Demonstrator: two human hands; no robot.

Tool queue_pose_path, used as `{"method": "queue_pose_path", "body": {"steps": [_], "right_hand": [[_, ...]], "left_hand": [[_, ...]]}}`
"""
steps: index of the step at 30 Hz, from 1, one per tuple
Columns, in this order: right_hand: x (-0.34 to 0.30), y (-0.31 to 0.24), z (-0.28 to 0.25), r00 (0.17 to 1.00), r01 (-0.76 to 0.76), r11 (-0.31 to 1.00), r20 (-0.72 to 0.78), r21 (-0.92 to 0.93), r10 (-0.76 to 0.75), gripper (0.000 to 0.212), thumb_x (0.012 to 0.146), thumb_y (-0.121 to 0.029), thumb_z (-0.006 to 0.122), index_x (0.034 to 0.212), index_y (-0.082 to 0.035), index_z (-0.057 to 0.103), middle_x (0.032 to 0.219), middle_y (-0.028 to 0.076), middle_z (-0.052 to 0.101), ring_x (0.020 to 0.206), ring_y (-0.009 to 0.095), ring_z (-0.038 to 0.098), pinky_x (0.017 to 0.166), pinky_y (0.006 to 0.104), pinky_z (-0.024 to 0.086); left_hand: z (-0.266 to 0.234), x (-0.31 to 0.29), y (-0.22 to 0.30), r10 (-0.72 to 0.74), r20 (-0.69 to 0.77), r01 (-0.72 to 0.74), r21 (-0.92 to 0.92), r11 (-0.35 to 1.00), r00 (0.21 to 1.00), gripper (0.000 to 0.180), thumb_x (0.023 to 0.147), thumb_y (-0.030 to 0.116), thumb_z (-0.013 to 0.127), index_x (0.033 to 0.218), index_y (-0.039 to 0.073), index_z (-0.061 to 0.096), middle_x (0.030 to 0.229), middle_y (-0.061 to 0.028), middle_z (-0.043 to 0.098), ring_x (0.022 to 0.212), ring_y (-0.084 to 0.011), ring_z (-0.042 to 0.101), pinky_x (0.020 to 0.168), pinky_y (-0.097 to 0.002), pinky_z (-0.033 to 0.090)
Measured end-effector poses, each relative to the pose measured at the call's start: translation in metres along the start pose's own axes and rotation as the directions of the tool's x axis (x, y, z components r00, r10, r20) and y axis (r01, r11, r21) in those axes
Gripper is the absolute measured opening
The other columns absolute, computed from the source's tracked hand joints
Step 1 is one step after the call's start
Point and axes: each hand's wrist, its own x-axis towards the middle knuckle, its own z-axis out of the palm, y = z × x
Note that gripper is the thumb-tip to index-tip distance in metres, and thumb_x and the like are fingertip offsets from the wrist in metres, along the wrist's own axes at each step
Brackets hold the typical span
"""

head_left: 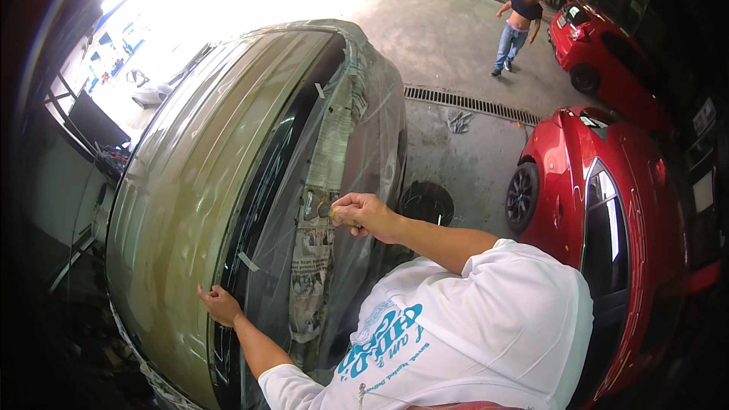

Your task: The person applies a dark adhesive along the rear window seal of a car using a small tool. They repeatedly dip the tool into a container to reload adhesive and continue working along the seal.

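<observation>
I stand over a beige car (pixel 182 182) whose side windows are covered with clear plastic sheet (pixel 364 129) and strips of newspaper (pixel 323 182). My left hand (pixel 220 305) presses its fingers on the roof edge by the dark window line, close to a short piece of tape (pixel 247 261). Over the newspaper, my right hand (pixel 363 212) is shut on a small roll of masking tape (pixel 336 215). The hand hides most of the roll. My white printed shirt (pixel 471 326) fills the lower middle.
A red car (pixel 607 205) is parked close on the right, a second red car (pixel 600 45) behind it. A person (pixel 518 26) walks on the concrete floor at the back. A drain grate (pixel 471 103) crosses the floor. Cluttered shelving (pixel 83 144) stands on the left.
</observation>
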Motion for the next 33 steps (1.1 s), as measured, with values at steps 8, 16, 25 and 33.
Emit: {"method": "queue_pose_path", "body": {"steps": [8,16,25,33], "right_hand": [[0.005,-0.001,-0.012,1.0,0.016,0.999,-0.01,0.028,-0.016,0.029,0.103,-0.029,0.073,0.122,-0.007,0.066,0.096,0.001,0.073,0.063,0.006,0.058,0.053,0.0222,0.044],[0.011,0.003,-0.019,1.0,0.01,0.999,0.003,0.042,-0.01,0.029,0.103,-0.028,0.073,0.122,-0.007,0.066,0.097,0.001,0.073,0.063,0.006,0.058,0.053,0.0224,0.044],[0.015,0.011,-0.03,0.999,-0.034,0.991,-0.037,0.131,0.039,0.038,0.105,-0.029,0.07,0.134,-0.006,0.063,0.096,0.0,0.065,0.065,0.006,0.055,0.055,0.0233,0.041],[0.034,0.017,-0.034,0.976,0.096,0.994,-0.2,0.055,-0.083,0.05,0.101,-0.019,0.071,0.145,-0.008,0.052,0.102,-0.001,0.064,0.075,0.007,0.059,0.062,0.0231,0.044]], "left_hand": [[0.003,0.001,0.0,0.006,-0.023,-0.005,0.043,0.999,1.0,0.054,0.097,0.03,0.059,0.149,0.013,0.057,0.106,-0.0132,0.077,0.094,-0.04,0.074,0.083,-0.0554,0.055],[0.005,0.002,-0.002,-0.008,-0.008,0.008,0.053,0.999,1.0,0.055,0.096,0.029,0.059,0.147,0.01,0.058,0.108,-0.0155,0.077,0.098,-0.0416,0.073,0.086,-0.0557,0.055],[0.005,0.0,0.004,-0.034,0.006,0.033,0.071,0.997,0.999,0.053,0.098,0.03,0.056,0.148,0.011,0.058,0.105,-0.0147,0.077,0.094,-0.0407,0.074,0.085,-0.0548,0.055],[0.008,0.001,0.005,-0.013,-0.033,0.017,0.136,0.991,0.999,0.052,0.098,0.03,0.055,0.145,0.01,0.06,0.108,-0.0156,0.076,0.096,-0.0404,0.073,0.085,-0.0543,0.055]]}}
